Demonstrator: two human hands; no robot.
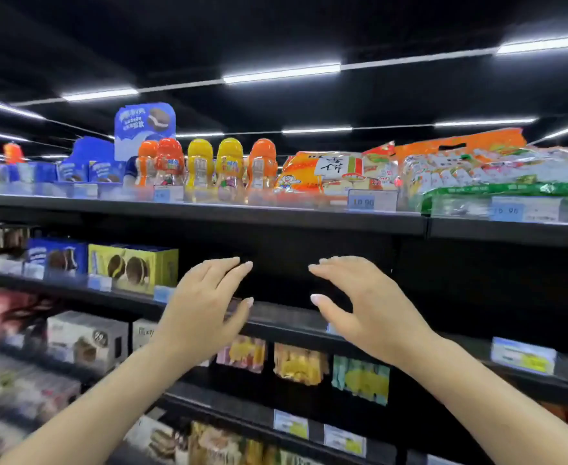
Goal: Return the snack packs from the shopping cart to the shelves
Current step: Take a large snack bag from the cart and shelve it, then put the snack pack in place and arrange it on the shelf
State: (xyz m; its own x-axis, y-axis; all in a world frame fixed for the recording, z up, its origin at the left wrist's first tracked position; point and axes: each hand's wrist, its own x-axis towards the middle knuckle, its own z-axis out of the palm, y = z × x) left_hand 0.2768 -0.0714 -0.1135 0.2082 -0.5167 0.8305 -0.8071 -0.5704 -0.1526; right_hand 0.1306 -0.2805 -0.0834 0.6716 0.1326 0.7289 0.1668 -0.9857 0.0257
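Two hands, left and right, are held released and empty at a bare shelf; no cart is seen, so remaining packs cannot be judged.

Supermarket aisle: stocked snack shelves, price tags, strip lights.

The room is a shop with a black ceiling. Long white light tubes shine in rows across it. Black metal shelves run one above the other, from left to right. Little blue and white price tags sit along the shelf edges
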